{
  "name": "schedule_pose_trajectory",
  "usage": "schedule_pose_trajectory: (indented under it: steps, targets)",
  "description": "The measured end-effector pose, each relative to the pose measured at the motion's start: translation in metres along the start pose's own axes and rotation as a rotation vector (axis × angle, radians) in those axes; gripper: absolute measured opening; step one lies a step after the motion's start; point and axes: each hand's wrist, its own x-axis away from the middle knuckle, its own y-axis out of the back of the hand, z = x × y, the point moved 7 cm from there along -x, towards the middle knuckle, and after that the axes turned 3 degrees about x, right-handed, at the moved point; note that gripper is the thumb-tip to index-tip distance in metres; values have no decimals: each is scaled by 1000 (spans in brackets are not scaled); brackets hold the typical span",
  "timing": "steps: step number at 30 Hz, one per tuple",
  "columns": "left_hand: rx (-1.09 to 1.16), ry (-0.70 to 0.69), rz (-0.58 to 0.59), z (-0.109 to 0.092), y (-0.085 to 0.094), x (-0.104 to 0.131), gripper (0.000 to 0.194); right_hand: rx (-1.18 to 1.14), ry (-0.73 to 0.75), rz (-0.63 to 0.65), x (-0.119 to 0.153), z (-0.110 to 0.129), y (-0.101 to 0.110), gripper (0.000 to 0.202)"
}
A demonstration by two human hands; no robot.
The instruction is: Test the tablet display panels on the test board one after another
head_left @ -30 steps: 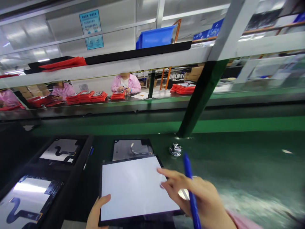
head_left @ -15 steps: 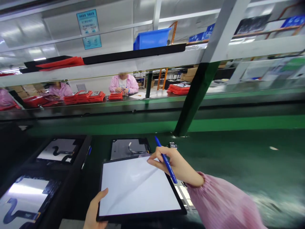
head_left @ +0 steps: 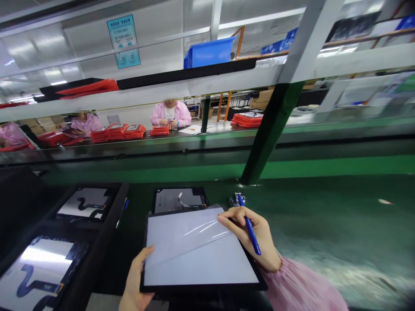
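Head view, both hands in frame. I read the left hand as gripping the lower left edge of a flat, black-framed rectangular panel with a bright white screen, thumb lying over the front, the other fingers mostly hidden beneath. The panel is at centre foreground, screen side up. The right hand is drawn narrow: thumb and forefinger pinch at the panel's upper right corner, and a slim blue pen is lodged slantwise among the fingers. A clear, glossy film runs from that pinch across the screen, bounded by a slanting line and catching bright streaks; I cannot tell how much of it touches the glass. Just behind the panel I note a grey-backed display with a pale ribbon cable, partly covered. To the left, a grey-backed display with a dark, curved cable lies in a black tray.
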Motion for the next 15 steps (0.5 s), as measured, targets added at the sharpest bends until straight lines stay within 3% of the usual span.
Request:
schedule_pose_trajectory:
  steps: [7,15]
  targets:
    - [111,77,92,2,-7,3,48,-84,-29,-211,5,-10,14,47]
    - [120,-20,151,8,-20,13,22,-165,-128,-467,21,-42,40,56]
